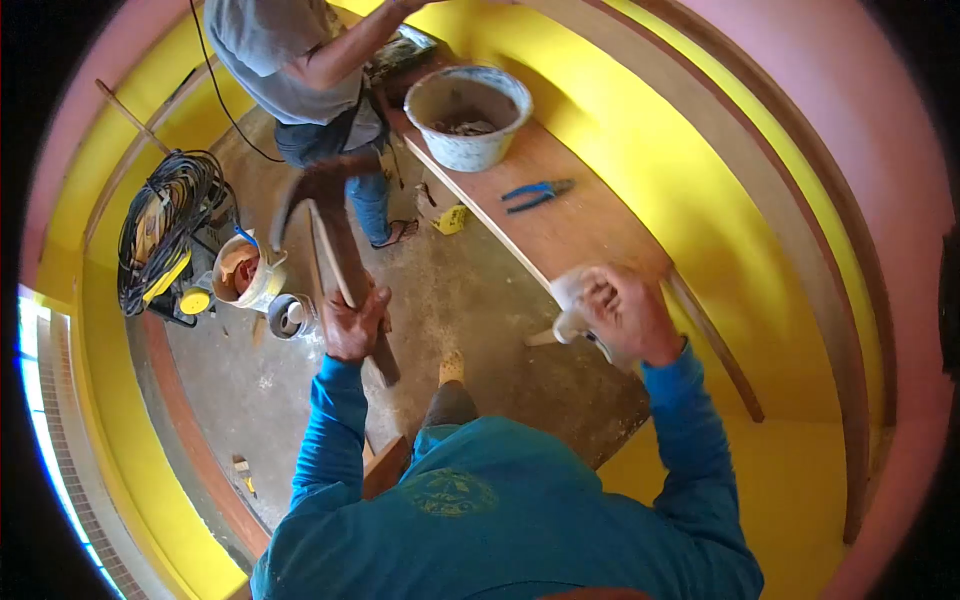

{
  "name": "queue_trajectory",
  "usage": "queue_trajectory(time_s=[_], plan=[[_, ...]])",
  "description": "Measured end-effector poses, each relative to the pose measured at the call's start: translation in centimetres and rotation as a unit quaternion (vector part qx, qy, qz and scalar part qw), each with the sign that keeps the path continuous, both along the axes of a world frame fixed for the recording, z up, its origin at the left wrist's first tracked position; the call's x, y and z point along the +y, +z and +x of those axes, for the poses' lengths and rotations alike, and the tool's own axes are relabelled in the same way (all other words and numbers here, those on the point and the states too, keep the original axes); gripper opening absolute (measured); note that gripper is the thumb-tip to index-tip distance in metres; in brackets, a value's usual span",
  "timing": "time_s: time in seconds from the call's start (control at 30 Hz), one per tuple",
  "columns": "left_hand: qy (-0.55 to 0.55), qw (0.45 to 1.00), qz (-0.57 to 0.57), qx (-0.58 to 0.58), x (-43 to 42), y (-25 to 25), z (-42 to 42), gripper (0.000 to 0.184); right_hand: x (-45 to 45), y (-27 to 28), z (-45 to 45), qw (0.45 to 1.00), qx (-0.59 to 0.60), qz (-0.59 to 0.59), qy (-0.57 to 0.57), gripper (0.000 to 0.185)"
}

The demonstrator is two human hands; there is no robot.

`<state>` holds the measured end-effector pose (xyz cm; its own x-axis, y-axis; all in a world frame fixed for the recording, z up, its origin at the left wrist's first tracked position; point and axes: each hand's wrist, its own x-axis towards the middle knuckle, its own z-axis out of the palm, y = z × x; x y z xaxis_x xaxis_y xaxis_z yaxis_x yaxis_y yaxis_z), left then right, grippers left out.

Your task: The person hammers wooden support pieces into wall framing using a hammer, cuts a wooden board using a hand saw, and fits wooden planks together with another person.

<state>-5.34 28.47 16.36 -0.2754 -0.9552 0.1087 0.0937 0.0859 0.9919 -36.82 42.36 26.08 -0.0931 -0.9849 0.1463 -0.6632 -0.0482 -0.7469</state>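
Note:
My left hand [355, 325] is closed around the handle of a claw hammer [345, 240], its blurred head pointing up and away from me. A thin wooden strip shows beside the handle. My right hand [632, 318] is raised near the close end of the wooden bench [610, 240], fingers curled and smeared by motion. At its fingertips is a whitish object [570, 300], too blurred to name, with a short pale stick [540, 339] poking out to the left. Blue-handled pliers [538, 194] lie on the bench beyond this hand.
A whitish bucket [468, 118] with dark contents stands on the bench. Another person [290, 70] works at its far end. On the floor at left are a paint bucket [245, 272], a can [290, 316], a coiled cable [170, 220] and a brush [244, 474]. Yellow wall borders the right.

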Motion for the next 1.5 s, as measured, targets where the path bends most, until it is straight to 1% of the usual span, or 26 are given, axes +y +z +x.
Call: queue_trajectory(time_s=[0.03, 0.07, 0.13, 0.2, 0.27, 0.33, 0.4, 0.47, 0.5, 0.53, 0.57, 0.6, 0.67, 0.7, 0.73, 0.77, 0.8, 0.93, 0.97, 1.0, 1.03, 1.07, 1.1, 1.13, 1.23, 1.5], plan=[[0.007, 0.998, 0.062, -0.011, -1.0, -1.4, 1.3, 0.019, -3.0, 0.0, -0.3, 0.998, 0.066, 0.013, 0.012, 0.025], [0.014, 0.992, 0.122, -0.021, -1.8, -2.1, 2.4, 0.017, -5.6, 0.4, -0.4, 0.996, 0.086, 0.015, 0.017, 0.024], [0.0, 0.969, 0.204, -0.14, -3.1, -3.5, 4.6, 0.017, -10.6, 1.2, -0.9, 0.991, 0.129, 0.012, 0.028, 0.024], [0.014, 0.933, 0.275, -0.23, -3.6, -5.2, 6.4, 0.02, -15.3, 1.0, -1.4, 0.991, 0.126, 0.03, 0.026, 0.023], [-0.008, 0.928, 0.265, -0.262, -3.4, -9.3, 9.5, 0.023, -20.1, -0.1, -1.9, 0.991, 0.13, 0.034, 0.028, 0.021], [-0.017, 0.915, 0.311, -0.257, -2.4, -10.1, 11.3, 0.026, -24.8, -1.5, -2.3, 0.988, 0.145, 0.027, 0.039, 0.02], [-0.014, 0.895, 0.341, -0.287, -1.1, -12.0, 12.5, 0.025, -30.3, -2.9, -2.5, 0.987, 0.16, -0.004, 0.036, 0.017], [-0.002, 0.867, 0.378, -0.325, -0.2, -11.0, 12.3, 0.026, -36.1, -5.0, -3.9, 0.98, 0.192, -0.042, 0.016, 0.015], [-0.061, 0.877, 0.249, -0.408, 0.8, -12.9, 13.3, 0.027, -39.4, -6.2, -4.9, 0.974, 0.217, -0.068, 0.002, 0.015], [-0.085, 0.872, 0.173, -0.45, 1.5, -14.0, 14.3, 0.028, -42.3, -6.7, -5.4, 0.974, 0.197, -0.107, -0.017, 0.009], [-0.1, 0.86, 0.095, -0.492, 2.2, -15.1, 15.3, 0.03, -45.6, -7.6, -6.3, 0.969, 0.236, -0.063, -0.045, 0.011], [-0.08, 0.855, 0.081, -0.506, 2.7, -15.4, 15.7, 0.032, -47.7, -8.2, -6.6, 0.971, 0.222, -0.072, -0.049, 0.011], [-0.056, 0.835, 0.138, -0.529, 3.5, -16.9, 16.3, 0.036, -53.1, -8.7, -6.6, 0.974, 0.195, -0.101, -0.049, 0.011], [-0.057, 0.817, 0.21, -0.534, 3.9, -18.6, 16.9, 0.038, -55.8, -9.2, -6.6, 0.974, 0.195, -0.105, -0.052, 0.012], [-0.016, 0.84, 0.222, -0.495, 5.0, -20.1, 17.4, 0.044, -58.3, -9.7, -6.3, 0.973, 0.199, -0.102, -0.053, 0.012], [-0.112, 0.755, 0.13, -0.633, 8.5, -29.8, 20.9, 0.045, -60.7, -10.4, -6.1, 0.973, 0.204, -0.096, -0.054, 0.012], [-0.119, 0.751, 0.161, -0.629, 9.0, -31.3, 21.4, 0.044, -62.8, -11.0, -5.8, 0.972, 0.21, -0.088, -0.055, 0.012], [-0.106, 0.746, 0.207, -0.624, 6.0, -25.7, 17.9, 0.03, -71.4, -14.5, -4.0, 0.969, 0.237, -0.043, -0.048, 0.013], [-0.141, 0.749, 0.206, -0.614, 1.3, -17.5, 13.6, 0.029, -73.4, -15.5, -3.3, 0.967, 0.248, -0.029, -0.045, 0.013], [-0.131, 0.657, 0.185, -0.719, 6.7, -26.7, 16.1, 0.029, -74.8, -16.6, -2.9, 0.966, 0.256, -0.016, -0.041, 0.013], [-0.112, 0.707, 0.247, -0.653, 4.9, -23.8, 15.0, 0.029, -76.2, -17.5, -2.3, 0.964, 0.265, -0.006, -0.037, 0.013], [-0.093, 0.729, 0.303, -0.607, 3.8, -22.2, 14.0, 0.028, -77.4, -18.2, -1.9, 0.961, 0.274, 0.006, -0.034, 0.014], [-0.076, 0.734, 0.349, -0.577, 3.5, -21.8, 13.5, 0.028, -78.3, -19.1, -1.5, 0.959, 0.281, 0.016, -0.032, 0.014], [-0.061, 0.738, 0.39, -0.546, 3.1, -21.2, 13.2, 0.028, -79.3, -19.6, -1.3, 0.957, 0.288, 0.027, -0.031, 0.014], [-0.034, 0.739, 0.445, -0.504, 1.4, -20.5, 13.4, 0.028, -81.2, -20.5, -0.8, 0.95, 0.308, 0.052, -0.028, 0.015], [-0.019, 0.732, 0.494, -0.468, -2.3, -20.3, 17.7, 0.027, -85.8, -21.9, -0.5, 0.924, 0.367, 0.111, -0.009, 0.018]])
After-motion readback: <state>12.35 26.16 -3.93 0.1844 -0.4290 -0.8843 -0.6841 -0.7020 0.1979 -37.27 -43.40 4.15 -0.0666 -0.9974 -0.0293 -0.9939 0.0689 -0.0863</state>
